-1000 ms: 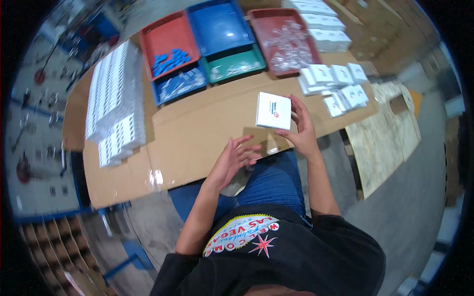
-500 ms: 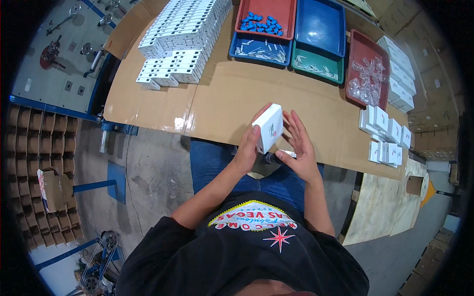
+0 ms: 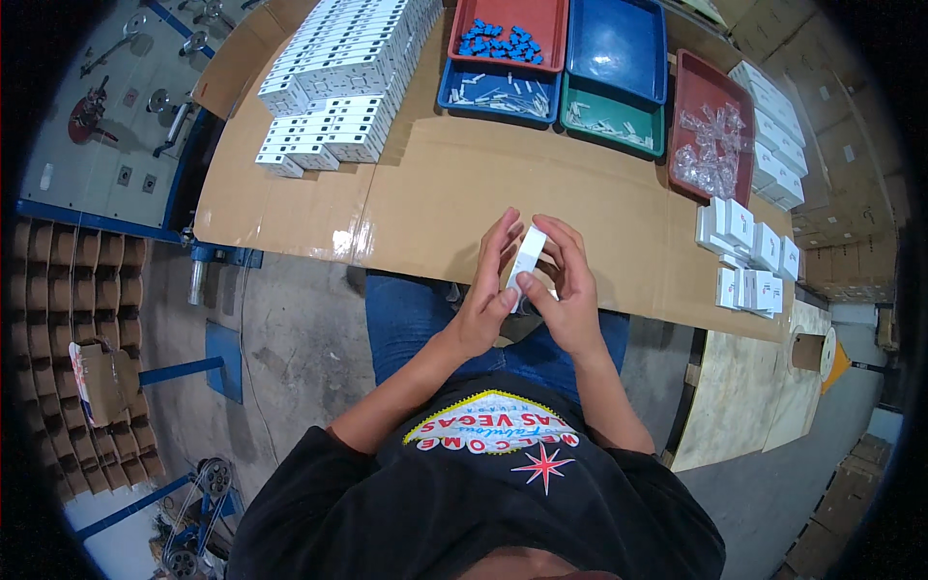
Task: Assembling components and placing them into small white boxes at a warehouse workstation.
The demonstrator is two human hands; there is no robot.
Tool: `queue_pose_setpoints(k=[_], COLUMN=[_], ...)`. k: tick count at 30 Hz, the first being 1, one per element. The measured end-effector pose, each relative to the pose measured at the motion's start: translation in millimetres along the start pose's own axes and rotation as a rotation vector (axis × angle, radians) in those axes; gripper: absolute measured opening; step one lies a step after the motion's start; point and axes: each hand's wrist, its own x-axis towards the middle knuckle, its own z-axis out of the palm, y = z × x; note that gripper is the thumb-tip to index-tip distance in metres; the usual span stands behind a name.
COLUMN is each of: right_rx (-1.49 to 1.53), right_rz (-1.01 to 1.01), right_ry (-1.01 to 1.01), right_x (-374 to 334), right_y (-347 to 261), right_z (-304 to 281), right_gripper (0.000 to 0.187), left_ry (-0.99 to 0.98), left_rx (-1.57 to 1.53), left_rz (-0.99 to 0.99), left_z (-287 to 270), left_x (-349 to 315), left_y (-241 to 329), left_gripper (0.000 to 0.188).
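A small flat white box (image 3: 528,253) is upright between my hands, its narrow side turned up, just over the near edge of the table. My right hand (image 3: 568,295) grips it, thumb on the narrow side and fingers around its right face. On the box's other side, my left hand (image 3: 481,300) has its thumb at the lower end and its fingers stretched up along the left face. The box's broad faces are mostly hidden by my hands.
A cardboard-covered table (image 3: 425,208) carries stacked white switch-like units (image 3: 338,82) at far left. Across the back stand a red tray (image 3: 541,29) of blue parts, blue (image 3: 498,114) and green (image 3: 619,145) trays of small pieces, and a red tray (image 3: 683,116) of clear bags. White boxes (image 3: 739,227) lie at right.
The white box has turned from showing its printed broad face to showing its narrow side. My right hand has moved left and closed on it. The view has shifted slightly.
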Motion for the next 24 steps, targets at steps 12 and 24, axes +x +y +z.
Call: queue_pose_setpoints(k=[12,24], right_rx=[-0.065,-0.241], right_rz=[-0.261,-0.502], right_ry=[0.012,0.024], right_x=[-6.2,-5.4], right_y=[10.2,6.5], right_z=[16.3,25.2], right_gripper=[0.069,0.080], left_ry=[-0.059,0.062], left_rx=[0.342,0.367], left_rz=[0.097,0.242], left_z=[-3.2,2.9], left_x=[-10.1,-20.6], left_y=[-2.5,-14.8], left_gripper=[0.118,0.113])
